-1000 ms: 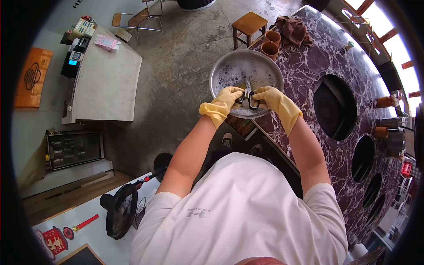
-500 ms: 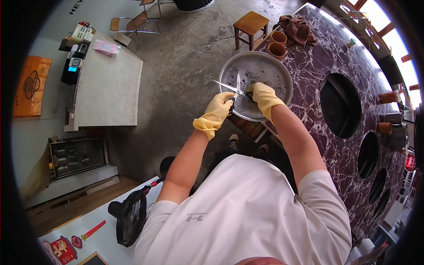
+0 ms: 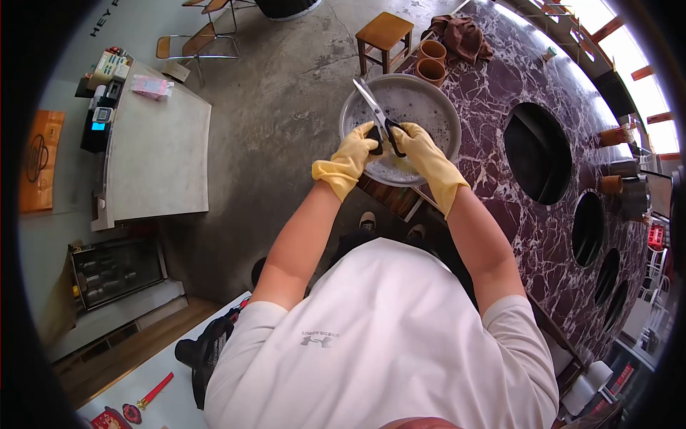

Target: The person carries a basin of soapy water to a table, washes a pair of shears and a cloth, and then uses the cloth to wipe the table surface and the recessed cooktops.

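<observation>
Both of my hands wear yellow rubber gloves. A pair of scissors (image 3: 374, 104) with silver blades and black handles is held over a round metal basin (image 3: 345, 118) of soapy water. My left hand (image 3: 355, 149) grips the left handle loop, and my right hand (image 3: 418, 146) grips the right one. The blades point up and to the left, nearly closed together. Below the handles, between the gloves, a yellowish-green patch shows, too unclear to name. Suds and dark specks spread over the water.
The basin sits at the edge of a dark red marbled counter (image 3: 479, 114) with round black openings. Brown cups (image 3: 431, 70) and a brown cloth (image 3: 461, 39) lie beyond it. A wooden stool (image 3: 384, 32) stands behind; a pale table (image 3: 164, 150) is at left.
The scissors have swung more upright, and their blades are closer together. My right hand has moved from the blade area onto a handle. The whole view has shifted slightly.
</observation>
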Demonstrator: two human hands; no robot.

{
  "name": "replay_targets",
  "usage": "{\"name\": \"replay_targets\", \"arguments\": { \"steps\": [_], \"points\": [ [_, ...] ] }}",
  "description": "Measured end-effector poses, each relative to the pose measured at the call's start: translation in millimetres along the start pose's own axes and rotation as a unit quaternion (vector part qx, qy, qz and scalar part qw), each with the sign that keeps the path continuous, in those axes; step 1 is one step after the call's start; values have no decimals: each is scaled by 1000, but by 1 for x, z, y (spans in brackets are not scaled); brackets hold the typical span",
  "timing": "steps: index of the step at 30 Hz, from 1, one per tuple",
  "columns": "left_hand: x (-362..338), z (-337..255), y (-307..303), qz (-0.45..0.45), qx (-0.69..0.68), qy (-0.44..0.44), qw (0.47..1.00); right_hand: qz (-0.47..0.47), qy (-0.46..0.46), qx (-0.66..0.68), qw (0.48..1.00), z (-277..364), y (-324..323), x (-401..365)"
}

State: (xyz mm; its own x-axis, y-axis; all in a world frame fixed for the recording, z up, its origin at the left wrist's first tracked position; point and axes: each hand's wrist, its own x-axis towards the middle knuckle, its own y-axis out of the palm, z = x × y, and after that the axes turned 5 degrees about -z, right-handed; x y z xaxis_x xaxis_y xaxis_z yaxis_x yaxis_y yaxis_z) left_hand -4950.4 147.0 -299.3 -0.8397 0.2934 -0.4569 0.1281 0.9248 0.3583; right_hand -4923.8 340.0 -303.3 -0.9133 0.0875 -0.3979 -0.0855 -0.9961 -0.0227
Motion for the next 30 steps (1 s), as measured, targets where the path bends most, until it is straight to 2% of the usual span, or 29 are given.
{"name": "replay_targets", "arguments": {
  "steps": [2,4,7,8,9,11,12,13,15,17,20,27,29,30],
  "points": [
    [-2,-16,-1,22,-13,-36,999,3,-34,-70,997,2,3,-3],
    [-5,-33,0,28,-10,-57,998,35,-39,-39,998,19,0,-14],
    [-7,-37,-4,37,-4,-83,996,77,-30,-68,994,20,-15,-10],
    [1,-24,-12,54,69,-8,996,91,-19,-91,991,16,-14,-9],
    [4,-9,-23,53,73,-15,996,90,-13,-85,992,10,-10,-12],
    [0,-21,-11,46,219,114,968,62,-93,-119,987,0,-5,-3],
    [-3,-42,3,-41,107,-98,989,63,-103,-68,990,-15,0,8],
    [4,-42,1,-32,109,-97,989,55,-105,-70,991,-12,-1,7],
    [23,-42,-12,35,115,-101,988,17,-30,58,998,-6,0,0],
    [33,-48,-17,67,115,-98,986,16,-23,80,996,-16,-17,11],
    [38,-59,-29,84,143,-100,981,-132,-21,2,991,-8,-27,7],
    [53,-62,-43,141,130,-93,977,-176,22,-19,984,2,-15,1],
    [59,-64,-43,156,127,-87,976,-195,32,-48,979,19,-10,-1],
    [59,-65,-46,165,131,-90,973,-193,64,-125,971,28,-7,-3]
  ]
}}
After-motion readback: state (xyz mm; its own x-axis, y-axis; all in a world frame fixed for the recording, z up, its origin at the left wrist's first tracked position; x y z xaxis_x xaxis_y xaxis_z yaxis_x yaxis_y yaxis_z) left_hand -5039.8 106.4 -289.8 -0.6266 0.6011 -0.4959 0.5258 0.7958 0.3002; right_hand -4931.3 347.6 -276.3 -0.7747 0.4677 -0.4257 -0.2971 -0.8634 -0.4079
